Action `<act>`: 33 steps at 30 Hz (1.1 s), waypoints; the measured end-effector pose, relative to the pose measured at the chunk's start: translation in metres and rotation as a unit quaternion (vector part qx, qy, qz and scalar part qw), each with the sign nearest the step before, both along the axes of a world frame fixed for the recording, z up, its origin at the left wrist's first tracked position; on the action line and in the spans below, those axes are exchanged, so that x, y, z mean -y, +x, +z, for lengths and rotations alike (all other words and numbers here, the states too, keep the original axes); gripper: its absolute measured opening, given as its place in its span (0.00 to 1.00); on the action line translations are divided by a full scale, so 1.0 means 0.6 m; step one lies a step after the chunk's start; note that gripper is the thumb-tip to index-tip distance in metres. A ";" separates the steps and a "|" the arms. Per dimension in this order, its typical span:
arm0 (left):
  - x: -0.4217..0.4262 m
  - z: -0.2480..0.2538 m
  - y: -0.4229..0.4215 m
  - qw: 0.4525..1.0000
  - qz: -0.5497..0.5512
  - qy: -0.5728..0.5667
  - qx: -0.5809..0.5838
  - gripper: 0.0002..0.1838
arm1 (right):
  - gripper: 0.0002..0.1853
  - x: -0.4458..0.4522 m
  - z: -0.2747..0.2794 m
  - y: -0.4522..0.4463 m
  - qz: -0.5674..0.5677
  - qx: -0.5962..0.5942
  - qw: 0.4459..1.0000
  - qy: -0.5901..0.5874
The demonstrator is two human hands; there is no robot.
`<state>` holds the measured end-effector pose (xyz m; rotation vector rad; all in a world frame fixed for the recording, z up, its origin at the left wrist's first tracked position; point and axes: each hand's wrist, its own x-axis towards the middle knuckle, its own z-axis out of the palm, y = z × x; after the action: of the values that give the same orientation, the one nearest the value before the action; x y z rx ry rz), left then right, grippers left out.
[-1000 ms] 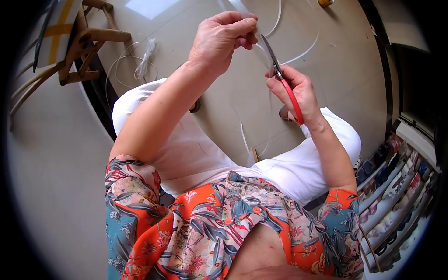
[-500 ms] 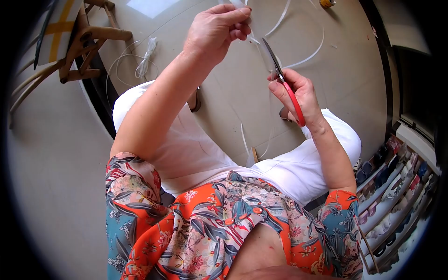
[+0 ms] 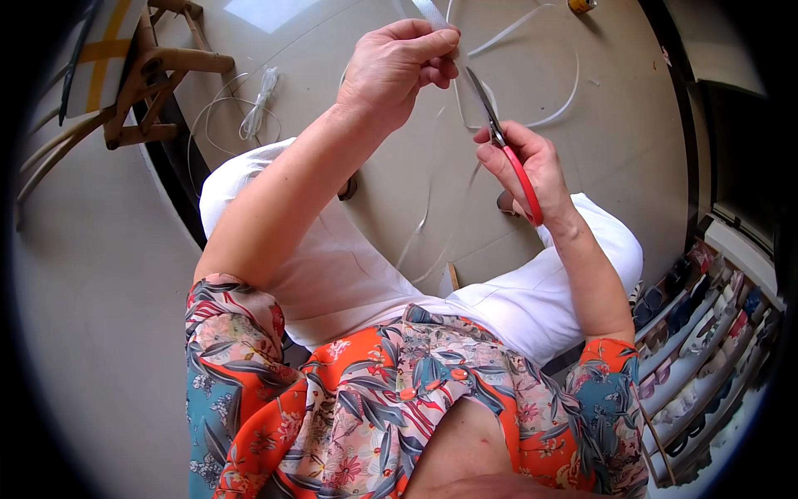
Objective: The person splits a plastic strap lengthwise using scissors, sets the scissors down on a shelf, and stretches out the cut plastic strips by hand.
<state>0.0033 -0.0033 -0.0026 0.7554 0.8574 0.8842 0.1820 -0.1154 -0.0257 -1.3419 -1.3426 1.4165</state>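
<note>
Head view showed our left hand [image 3: 403, 65] pinching a white strip [image 3: 428, 12] between thumb and fingers, while our right hand [image 3: 532, 162] gripped red-handled scissors [image 3: 510, 158], their tip near the left hand, both above the tiled floor [image 3: 632, 125].

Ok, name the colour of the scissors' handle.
The handle is red, best seen in the head view.
</note>
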 end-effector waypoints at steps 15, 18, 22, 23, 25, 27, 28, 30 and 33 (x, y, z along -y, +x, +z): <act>0.012 -0.002 0.009 1.000 -0.004 -0.004 -0.001 0.07 | 0.17 0.000 0.013 0.001 -0.005 -0.056 0.996 -0.075; 0.006 -0.005 0.006 1.000 -0.012 -0.019 0.017 0.06 | 0.14 0.001 0.007 0.002 0.012 -0.055 0.996 -0.063; -0.032 -0.012 -0.009 0.992 -0.032 -0.055 0.111 0.06 | 0.14 0.003 0.003 0.005 0.024 -0.039 0.997 -0.055; -0.036 -0.015 -0.011 0.995 -0.029 -0.041 0.091 0.06 | 0.15 0.002 0.003 0.006 0.023 -0.038 0.997 -0.057; -0.041 -0.018 -0.014 0.998 -0.023 -0.013 0.050 0.06 | 0.17 0.001 0.010 0.007 0.015 -0.041 0.997 -0.070; -0.032 -0.016 -0.011 0.999 -0.017 0.002 0.035 0.06 | 0.19 0.002 0.013 0.007 0.007 -0.052 0.995 -0.088; -0.026 -0.013 -0.009 1.000 -0.014 0.009 0.027 0.06 | 0.19 0.002 0.013 0.007 0.006 -0.059 0.994 -0.095; -0.017 -0.003 -0.005 1.000 -0.013 0.007 0.018 0.06 | 0.19 0.002 0.015 0.008 0.005 -0.068 0.991 -0.115; -0.013 0.000 -0.001 1.000 -0.012 0.005 0.013 0.06 | 0.19 0.001 0.018 0.010 0.004 -0.078 0.987 -0.137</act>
<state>0.0025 0.0045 -0.0023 0.7610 0.8195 0.8757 0.1882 -0.1160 -0.0147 -1.3659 -1.0805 1.7216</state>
